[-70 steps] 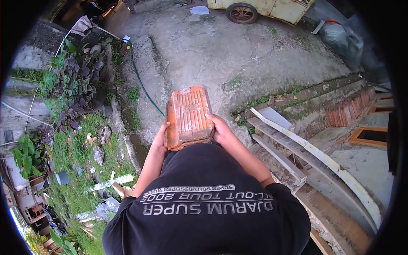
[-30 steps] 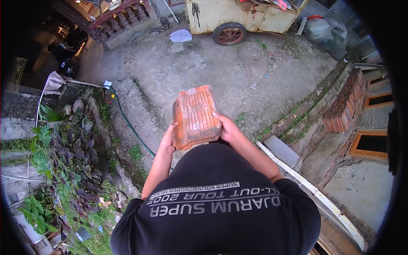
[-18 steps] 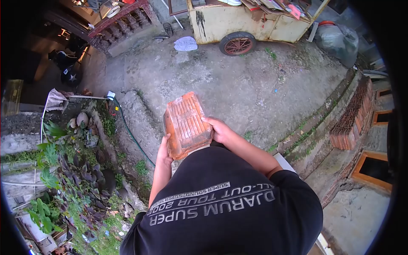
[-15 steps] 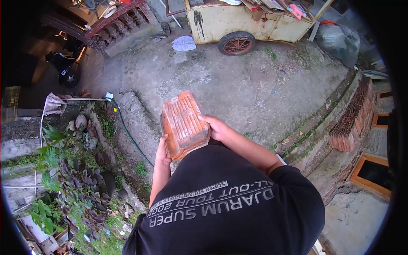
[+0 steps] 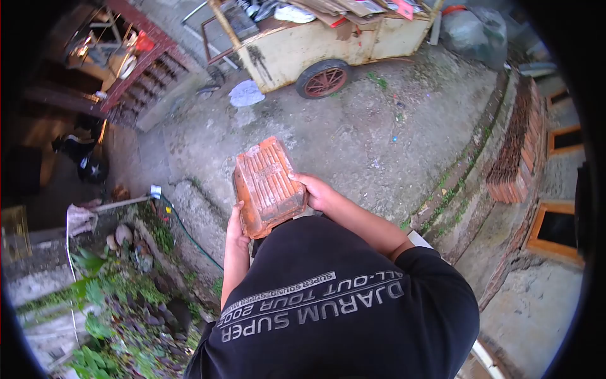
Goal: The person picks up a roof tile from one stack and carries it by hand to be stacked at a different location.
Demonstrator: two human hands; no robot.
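Note:
A few orange clay roof tiles (image 5: 270, 180), ridged and chalky with wear on top, are held together in front of my body. My left hand (image 5: 237, 222) grips their left edge near the bottom corner, thumb up along the side. On the opposite side, my right hand (image 5: 314, 191) clasps the right edge with its thumb over the top face. The fingers underneath are hidden by the tiles. Below the tiles, a black printed shirt (image 5: 341, 284) fills the bottom of the view.
Rows of stacked roof tiles (image 5: 514, 151) line the right wall. A wheeled cart (image 5: 315, 54) loaded with cardboard stands ahead, beside a large plastic bag (image 5: 476, 38). On the left are plants (image 5: 139, 309), a green hose (image 5: 189, 234) and a red railing (image 5: 145, 69). Concrete ground (image 5: 341, 132) lies between.
My view has turned, so the cart, the bag and the stacked tiles shift leftward in it. Both hands keep their hold on the roof tiles, which stay in front of me.

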